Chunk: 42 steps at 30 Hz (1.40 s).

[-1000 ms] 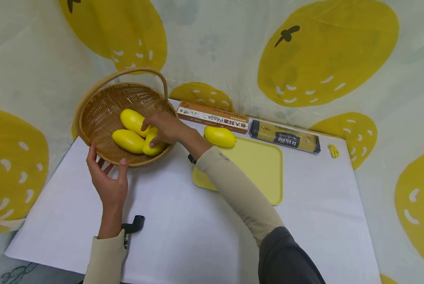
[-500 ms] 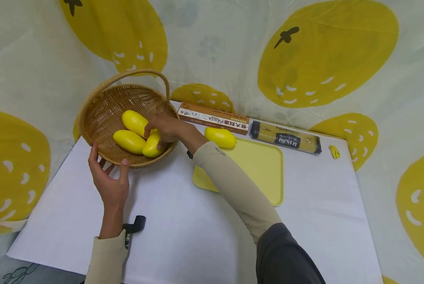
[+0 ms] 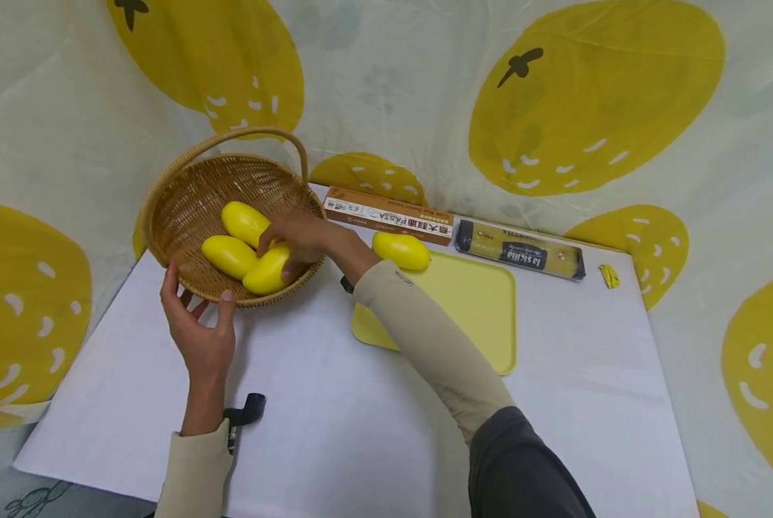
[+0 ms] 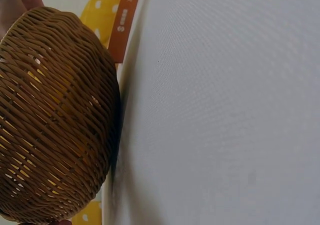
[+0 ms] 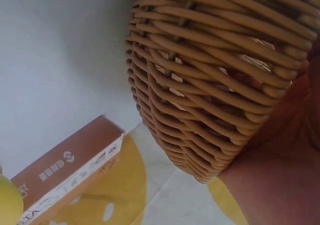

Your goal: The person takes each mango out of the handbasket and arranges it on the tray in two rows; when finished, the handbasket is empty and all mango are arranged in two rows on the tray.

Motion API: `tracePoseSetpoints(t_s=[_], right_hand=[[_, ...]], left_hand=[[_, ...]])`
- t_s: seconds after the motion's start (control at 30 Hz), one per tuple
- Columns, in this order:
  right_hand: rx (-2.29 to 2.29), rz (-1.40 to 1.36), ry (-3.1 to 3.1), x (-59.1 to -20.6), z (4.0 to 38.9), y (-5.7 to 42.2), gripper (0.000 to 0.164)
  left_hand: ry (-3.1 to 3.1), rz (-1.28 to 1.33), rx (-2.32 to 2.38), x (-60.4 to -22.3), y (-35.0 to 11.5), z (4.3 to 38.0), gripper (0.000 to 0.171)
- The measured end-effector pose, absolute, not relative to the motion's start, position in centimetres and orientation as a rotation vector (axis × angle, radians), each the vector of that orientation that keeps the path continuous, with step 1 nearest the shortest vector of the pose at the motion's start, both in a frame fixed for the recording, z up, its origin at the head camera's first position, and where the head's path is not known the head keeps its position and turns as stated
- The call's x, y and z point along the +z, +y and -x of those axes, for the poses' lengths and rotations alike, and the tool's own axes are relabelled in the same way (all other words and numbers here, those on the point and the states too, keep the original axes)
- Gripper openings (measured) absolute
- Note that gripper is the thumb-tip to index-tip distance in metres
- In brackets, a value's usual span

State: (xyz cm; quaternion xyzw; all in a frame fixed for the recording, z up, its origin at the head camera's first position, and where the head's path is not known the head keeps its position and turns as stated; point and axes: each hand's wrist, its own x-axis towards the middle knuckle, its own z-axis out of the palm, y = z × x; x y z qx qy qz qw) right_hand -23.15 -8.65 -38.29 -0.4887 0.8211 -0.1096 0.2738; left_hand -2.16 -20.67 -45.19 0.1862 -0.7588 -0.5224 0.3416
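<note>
A wicker basket [image 3: 192, 208] with a tall handle is tilted toward me at the left of the head view. My left hand [image 3: 201, 342] holds its near rim, thumb on the edge and fingers underneath. Inside lie yellow mangoes: one [image 3: 244, 221] at the back and another [image 3: 227, 255] at the left. My right hand [image 3: 302, 234] reaches over the right rim and grips a third mango [image 3: 266, 273], its fingers partly covering the fruit. In both wrist views the woven basket wall [image 4: 55, 110] hides the mangoes inside.
A further mango [image 3: 401, 250] lies on the far left corner of a yellow tray [image 3: 484, 309], under my right forearm's side. Behind stand a pasta box [image 3: 389, 216] and a spaghetti packet [image 3: 519, 250]. A small yellow scrap [image 3: 609, 276] lies at the far right of the white table [image 3: 574, 374].
The mango in my right hand has moved left and toward the near rim, and the left mango has shifted slightly left. My left hand keeps its hold on the basket.
</note>
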Motion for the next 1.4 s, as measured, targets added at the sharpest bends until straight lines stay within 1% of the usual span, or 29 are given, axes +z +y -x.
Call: tracePoseSetpoints(t_s=[0.37,0.8,1.0,1.17,1.4], right_hand=[[-0.649,1.365,2.214,-38.3,23.1,-7.3,0.058],[-1.070,1.205,2.276,-38.2,21.8,-4.7,0.060],[-1.272,1.120,2.266,-37.4,20.8,-3.2,0.060],[-1.387,1.108,2.281,-37.0,20.0,-1.5,0.058],[-1.483,0.995,2.318,-37.1,19.1,1.6,0.057]], left_hand=[[-1.980,-0.507,-1.344,-45.6,-20.8,2.4,0.078],[-1.984,-0.499,-1.325,-46.0,-20.9,2.5,0.077],[-1.961,-0.487,-1.333,-45.6,-20.8,2.4,0.076],[-1.957,-0.475,-1.329,-45.5,-20.8,2.4,0.076],[-1.962,-0.478,-1.325,-46.1,-20.9,2.6,0.077]])
